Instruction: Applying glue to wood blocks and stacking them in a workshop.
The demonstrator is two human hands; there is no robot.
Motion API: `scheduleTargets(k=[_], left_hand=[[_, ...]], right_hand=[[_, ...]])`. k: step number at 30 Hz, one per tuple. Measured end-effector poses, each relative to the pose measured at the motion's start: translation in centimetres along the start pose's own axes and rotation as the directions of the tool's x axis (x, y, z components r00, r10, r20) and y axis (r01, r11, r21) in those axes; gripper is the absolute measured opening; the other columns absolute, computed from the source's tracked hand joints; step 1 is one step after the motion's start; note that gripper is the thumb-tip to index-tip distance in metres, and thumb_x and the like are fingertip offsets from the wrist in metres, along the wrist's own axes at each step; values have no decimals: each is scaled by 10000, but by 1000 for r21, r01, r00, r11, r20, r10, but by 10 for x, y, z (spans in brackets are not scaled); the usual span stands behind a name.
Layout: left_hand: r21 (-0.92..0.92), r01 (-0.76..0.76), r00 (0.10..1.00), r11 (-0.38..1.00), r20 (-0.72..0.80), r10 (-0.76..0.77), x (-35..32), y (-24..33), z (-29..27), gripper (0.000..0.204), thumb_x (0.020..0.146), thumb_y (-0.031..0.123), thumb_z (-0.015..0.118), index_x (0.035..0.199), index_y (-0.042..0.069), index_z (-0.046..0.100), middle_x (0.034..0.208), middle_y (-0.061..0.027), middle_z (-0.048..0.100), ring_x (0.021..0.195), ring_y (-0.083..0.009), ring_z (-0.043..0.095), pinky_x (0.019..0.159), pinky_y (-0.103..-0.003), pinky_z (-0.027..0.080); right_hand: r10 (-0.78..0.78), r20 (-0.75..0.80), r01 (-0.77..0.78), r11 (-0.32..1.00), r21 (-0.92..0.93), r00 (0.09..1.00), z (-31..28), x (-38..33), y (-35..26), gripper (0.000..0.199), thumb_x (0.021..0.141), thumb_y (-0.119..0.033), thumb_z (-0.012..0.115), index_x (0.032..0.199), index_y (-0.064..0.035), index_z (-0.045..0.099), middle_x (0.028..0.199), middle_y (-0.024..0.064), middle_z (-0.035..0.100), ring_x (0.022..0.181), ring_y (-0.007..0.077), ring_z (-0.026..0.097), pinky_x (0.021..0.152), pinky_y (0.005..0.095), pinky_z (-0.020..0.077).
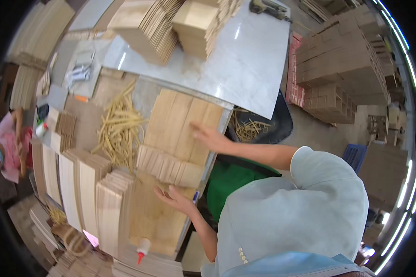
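Observation:
My right hand (208, 137) lies over a set of flat wooden boards (168, 120), its fingers stretched out and nothing gripped. Whether the fingertips press on the wood I cannot tell. Below it, my left hand (175, 199) is open with fingers spread, beside a row of small wooden slats (168, 167) leaning on one another. A bare wooden board (157, 221) lies under that hand. Left of the boards is a loose heap of yellowish strips (118, 127). Toward the lower edge rests a white squeeze bottle (143, 247) with a red tip.
Upright wooden board stacks (113, 203) line the lower left. More panel stacks (145, 32) stand on a shiny grey tabletop (249, 60). A black tub (277, 124) holds strips, with green cloth (231, 184) nearby. Cardboard boxes (342, 60) are piled right; a person in pink (11, 143) is far left.

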State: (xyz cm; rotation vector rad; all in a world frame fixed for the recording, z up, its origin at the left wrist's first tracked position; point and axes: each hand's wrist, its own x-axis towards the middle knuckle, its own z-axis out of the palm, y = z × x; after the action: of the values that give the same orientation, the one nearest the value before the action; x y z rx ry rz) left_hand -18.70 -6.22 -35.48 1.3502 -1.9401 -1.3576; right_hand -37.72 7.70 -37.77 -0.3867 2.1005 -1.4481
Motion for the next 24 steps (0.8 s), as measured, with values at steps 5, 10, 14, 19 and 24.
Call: scheduleTargets(k=[5,10,14,19,24], left_hand=[[-223,-135,918,965,337,207,43,95,71,506,941,119,537,1392,-51,380,1442,-193,403,1329,-292,399,1101,-410,313],[-330,-180,742,927,573,348,93,219,191,599,969,246,537,1426,-68,310,1471,-230,346,1376,-301,339,1117,-383,289],[-339,-173,734,925,581,351,130,277,273,777,940,450,555,1441,-73,272,1479,-246,314,1372,-307,328,1122,-385,259],[-400,40,679,916,683,269,164,290,315,775,926,480,562,1432,-42,294,1413,-197,393,1287,-289,393,1082,-381,302],[-311,226,655,923,750,92,169,293,323,725,874,482,622,1376,22,373,1347,-133,443,1240,-246,414,1075,-376,289]], right_hand=[[11,-389,76,976,206,921,-125,74,-21,538,977,-317,519,1367,40,423,1293,156,560,1195,239,529,962,341,454],[137,-491,124,878,463,861,-185,118,-71,601,963,-374,532,1364,59,421,1293,149,540,1137,221,548,897,338,479],[160,-473,84,887,453,866,-204,144,-95,677,931,-430,562,1366,68,415,1287,159,528,1067,207,565,844,329,488],[216,-472,15,899,438,855,-218,167,-107,782,864,-475,630,1364,81,403,1190,183,561,877,196,575,694,325,486],[221,-405,-41,912,407,887,-224,175,-114,766,837,-467,657,1322,81,430,1087,166,596,834,190,570,650,331,474]])
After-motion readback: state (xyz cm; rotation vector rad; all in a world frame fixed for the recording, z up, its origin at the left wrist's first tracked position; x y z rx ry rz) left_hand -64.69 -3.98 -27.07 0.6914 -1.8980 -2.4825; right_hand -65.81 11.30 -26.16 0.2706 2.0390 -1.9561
